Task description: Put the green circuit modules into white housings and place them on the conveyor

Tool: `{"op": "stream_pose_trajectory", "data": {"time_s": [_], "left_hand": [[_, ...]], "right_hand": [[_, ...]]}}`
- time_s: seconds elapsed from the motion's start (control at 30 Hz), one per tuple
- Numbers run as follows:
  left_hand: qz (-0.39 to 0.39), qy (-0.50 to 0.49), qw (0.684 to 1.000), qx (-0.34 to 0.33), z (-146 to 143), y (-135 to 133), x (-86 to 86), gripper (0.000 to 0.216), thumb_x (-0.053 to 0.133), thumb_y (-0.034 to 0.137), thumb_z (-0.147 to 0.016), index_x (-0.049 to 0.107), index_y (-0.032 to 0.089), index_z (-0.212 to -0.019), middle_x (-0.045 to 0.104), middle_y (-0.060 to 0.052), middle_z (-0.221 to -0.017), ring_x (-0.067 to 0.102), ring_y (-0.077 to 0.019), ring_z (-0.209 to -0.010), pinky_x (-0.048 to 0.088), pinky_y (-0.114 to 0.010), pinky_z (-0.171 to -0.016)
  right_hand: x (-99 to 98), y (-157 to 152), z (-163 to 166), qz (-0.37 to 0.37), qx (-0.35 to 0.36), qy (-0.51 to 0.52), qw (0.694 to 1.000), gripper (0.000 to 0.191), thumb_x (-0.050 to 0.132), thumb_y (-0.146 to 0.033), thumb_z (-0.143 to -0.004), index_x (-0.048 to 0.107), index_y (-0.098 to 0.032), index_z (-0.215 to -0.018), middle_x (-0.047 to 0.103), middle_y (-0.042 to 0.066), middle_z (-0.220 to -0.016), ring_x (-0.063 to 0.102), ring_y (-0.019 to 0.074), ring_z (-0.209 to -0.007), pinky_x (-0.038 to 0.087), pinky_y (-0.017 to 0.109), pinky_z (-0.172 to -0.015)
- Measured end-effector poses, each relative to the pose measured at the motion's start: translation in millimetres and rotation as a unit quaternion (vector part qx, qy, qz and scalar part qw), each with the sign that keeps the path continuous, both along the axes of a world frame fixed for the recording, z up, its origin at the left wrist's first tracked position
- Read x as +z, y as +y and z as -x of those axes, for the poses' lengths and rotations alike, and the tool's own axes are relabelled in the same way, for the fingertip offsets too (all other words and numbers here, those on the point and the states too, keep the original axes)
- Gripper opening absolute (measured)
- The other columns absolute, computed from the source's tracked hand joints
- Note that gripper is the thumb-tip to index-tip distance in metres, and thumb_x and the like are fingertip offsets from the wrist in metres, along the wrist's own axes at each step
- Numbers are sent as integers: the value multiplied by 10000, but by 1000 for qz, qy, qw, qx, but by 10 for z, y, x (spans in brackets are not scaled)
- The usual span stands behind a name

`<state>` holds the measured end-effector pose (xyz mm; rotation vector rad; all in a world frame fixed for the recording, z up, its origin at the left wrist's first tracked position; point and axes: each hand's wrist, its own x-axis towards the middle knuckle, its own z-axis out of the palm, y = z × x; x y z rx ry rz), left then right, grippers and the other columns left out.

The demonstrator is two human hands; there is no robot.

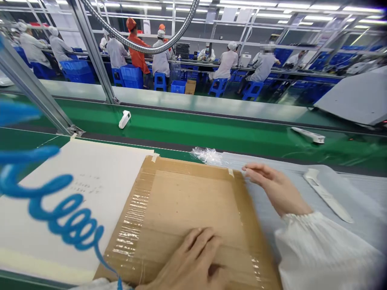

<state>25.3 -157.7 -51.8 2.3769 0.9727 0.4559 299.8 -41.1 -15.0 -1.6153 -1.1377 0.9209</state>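
Note:
A flat cardboard sheet (196, 193), edged with brown and clear tape, lies on the bench in front of me. My left hand (193, 257) rests palm down on its near part, fingers stretched out and holding nothing. Just beyond the sheet's far right corner, my right hand (275, 187) has thumb and fingertips drawn together in a pinch. Anything between those fingertips is too small to make out. A long white plastic part (328, 195) lies on the foam-like wrap (269, 221) to the right of that hand. Crumpled clear plastic (208, 155) touches the sheet's far edge.
A coiled blue air hose (66, 217) hangs over the white paper (105, 169) at left. Across the green conveyor belt (196, 129) lie a small white part (124, 119) and a longer white part (308, 135). A metal post (90, 52) stands at left; people sit farther back.

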Motion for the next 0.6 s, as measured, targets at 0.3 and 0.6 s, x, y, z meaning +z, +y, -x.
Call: {"op": "stream_pose_trajectory", "data": {"time_s": [0.3, 0.6], "left_hand": [[-48, 28, 998, 37, -113, -139, -91, 468, 582, 357, -931, 488, 228, -1370, 560, -101, -1418, 512, -299, -1321, 521, -463, -1032], [-50, -5, 999, -6, -144, -152, -16, 408, 558, 192, -922, 535, 278, -1320, 572, -57, -1377, 511, -248, -1319, 439, -453, -1128]], "right_hand": [[-318, -587, -566, 51, -26, -111, 992, 477, 752, -630, -603, 725, -247, -885, 750, 85, -1026, 651, 319, -1033, 468, 467, -988], [-433, -590, -599, 19, -29, -104, 994, 511, 767, -674, -599, 732, -243, -872, 755, 94, -1018, 661, 322, -1024, 488, 480, -973]]}}
